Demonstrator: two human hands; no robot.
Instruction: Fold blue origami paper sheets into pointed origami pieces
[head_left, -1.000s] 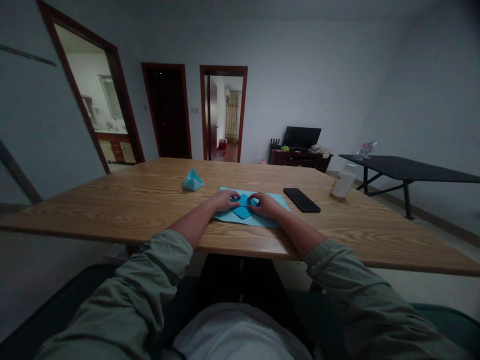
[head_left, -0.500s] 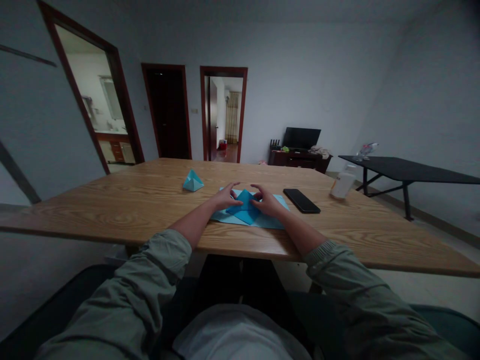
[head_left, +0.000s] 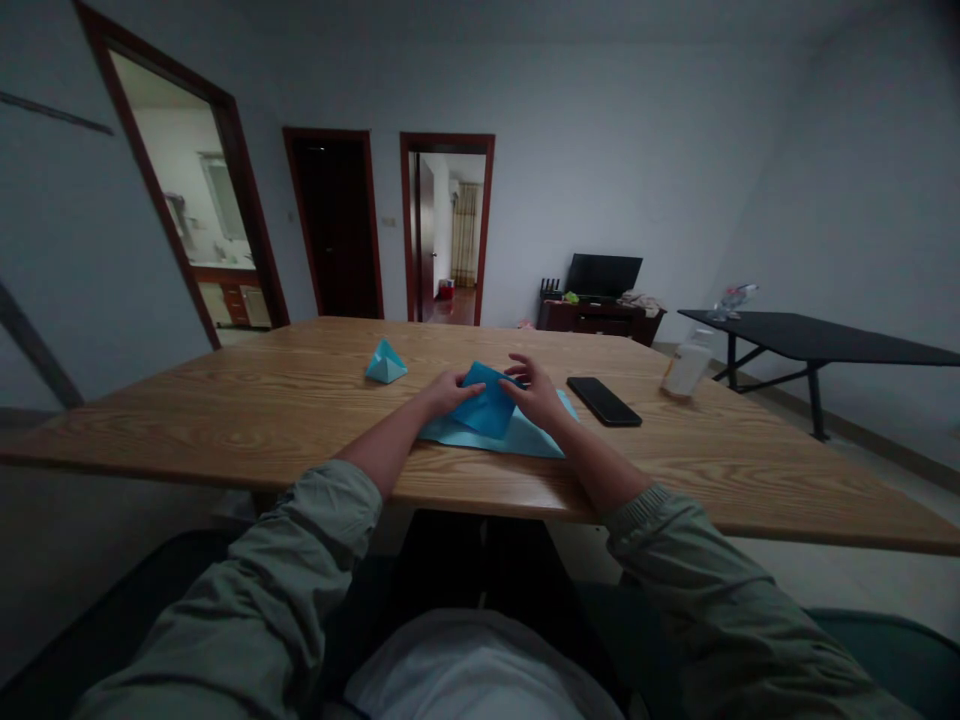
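A folded blue sheet of paper (head_left: 486, 402) is held up between my two hands, tilted above the table. My left hand (head_left: 448, 392) pinches its left edge, thumb on the near face. At the upper right edge, my right hand (head_left: 534, 388) grips the paper between thumb and fingers, with some fingertips raised. Beneath it lies a light blue sheet of paper (head_left: 525, 440), partly covered by the folded one and by my hands. A light blue folded paper pyramid (head_left: 385, 363) stands farther back to the left.
On the wooden table (head_left: 262, 410), a black phone (head_left: 603, 401) lies right of my right hand. Beyond it stands a whitish bottle (head_left: 686, 365). A black table (head_left: 825, 337) is off to the right, and a monitor (head_left: 604, 275) sits on a cabinet at the back.
The folded blue paper has been lifted and turned; its pointed top now shows as a flat, squarish face. My right hand has risen slightly, and my left has shifted a little left.
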